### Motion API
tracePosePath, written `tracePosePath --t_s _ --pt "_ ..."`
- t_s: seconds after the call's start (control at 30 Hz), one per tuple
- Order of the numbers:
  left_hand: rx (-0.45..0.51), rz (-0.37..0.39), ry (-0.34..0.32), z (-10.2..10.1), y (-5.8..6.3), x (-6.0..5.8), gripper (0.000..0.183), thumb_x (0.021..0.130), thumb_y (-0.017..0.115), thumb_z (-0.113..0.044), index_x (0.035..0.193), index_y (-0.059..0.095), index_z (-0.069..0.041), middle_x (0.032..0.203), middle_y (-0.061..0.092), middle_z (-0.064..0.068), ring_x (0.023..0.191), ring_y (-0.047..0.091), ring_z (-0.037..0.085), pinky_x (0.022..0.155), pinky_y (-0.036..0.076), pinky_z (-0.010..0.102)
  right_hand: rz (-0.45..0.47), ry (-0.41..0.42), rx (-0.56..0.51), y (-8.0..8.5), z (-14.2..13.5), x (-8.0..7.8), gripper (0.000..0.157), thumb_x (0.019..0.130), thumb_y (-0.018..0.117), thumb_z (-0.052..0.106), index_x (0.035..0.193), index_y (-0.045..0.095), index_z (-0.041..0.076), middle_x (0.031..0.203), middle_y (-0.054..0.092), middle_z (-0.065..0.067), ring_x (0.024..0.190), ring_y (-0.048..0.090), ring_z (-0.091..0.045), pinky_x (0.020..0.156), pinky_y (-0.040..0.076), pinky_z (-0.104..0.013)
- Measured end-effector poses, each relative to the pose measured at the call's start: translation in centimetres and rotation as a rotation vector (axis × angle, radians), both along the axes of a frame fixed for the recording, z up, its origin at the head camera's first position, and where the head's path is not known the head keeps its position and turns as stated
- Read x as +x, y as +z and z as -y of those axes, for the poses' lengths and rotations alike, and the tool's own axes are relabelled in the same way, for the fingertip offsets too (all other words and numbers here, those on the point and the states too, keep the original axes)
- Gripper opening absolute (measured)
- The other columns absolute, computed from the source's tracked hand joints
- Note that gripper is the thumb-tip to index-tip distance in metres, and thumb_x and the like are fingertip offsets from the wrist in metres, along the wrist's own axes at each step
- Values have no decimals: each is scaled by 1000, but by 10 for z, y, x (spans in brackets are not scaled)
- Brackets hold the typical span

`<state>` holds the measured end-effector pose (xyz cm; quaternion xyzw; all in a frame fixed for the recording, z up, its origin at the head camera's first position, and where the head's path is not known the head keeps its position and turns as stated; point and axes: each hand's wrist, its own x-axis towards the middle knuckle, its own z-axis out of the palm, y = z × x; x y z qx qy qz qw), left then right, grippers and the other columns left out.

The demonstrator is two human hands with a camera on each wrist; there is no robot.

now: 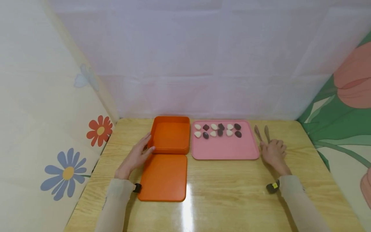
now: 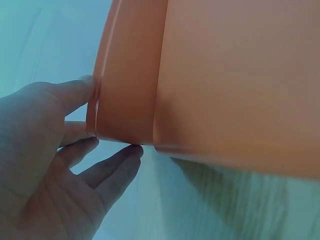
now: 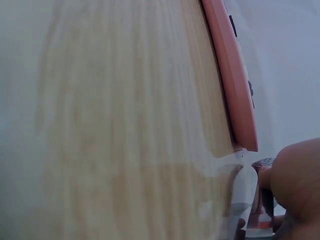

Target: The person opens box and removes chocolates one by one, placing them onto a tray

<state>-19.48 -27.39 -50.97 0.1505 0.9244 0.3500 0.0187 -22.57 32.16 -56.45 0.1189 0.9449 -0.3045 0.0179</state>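
My left hand (image 1: 136, 158) rests at the near left corner of an orange square box (image 1: 171, 150), thumb toward the front wall and fingers along the side. In the left wrist view, the fingers (image 2: 117, 170) stretch out against the box's corner. At the right, my right hand (image 1: 273, 154) grips metal tongs (image 1: 257, 132), whose two arms point away from me and stand apart. The right wrist view shows the thumb over one arm of the tongs. Between the hands lies a pink tray (image 1: 226, 149) bearing two rows of white and dark chocolates (image 1: 221, 127).
An orange lid (image 1: 163, 180) lies flat in front of the box. All of it stands on a wood-grain table (image 1: 226, 193), with a pale sheet (image 1: 185, 64) behind and flower-printed cloths at both sides.
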Motion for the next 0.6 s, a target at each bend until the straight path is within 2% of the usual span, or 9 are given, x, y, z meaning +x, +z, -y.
tracePosePath --t_s 0.37,0.47,0.6 --pt "0 -2 6 5 0 4 70 112 59 -27 167 27 2 178 20 18 161 25 44 121 39 61 -6 10 21 3 7 -2 67 112 42 38 128 38 -27 132 28 -50 122 28 -64 98 32 -74" --pt "-3 5 0 6 2 3 70 112 58 -27 168 27 3 178 20 19 158 31 46 120 41 62 11 20 25 6 5 -1 73 112 42 42 129 38 -29 132 28 -52 121 30 -66 98 33 -76" --pt "-23 2 -9 4 5 0 69 112 58 -27 167 29 4 177 21 20 148 47 48 116 45 64 27 81 -15 13 -4 1 86 111 42 49 143 30 -30 136 24 -55 124 28 -69 99 31 -80"
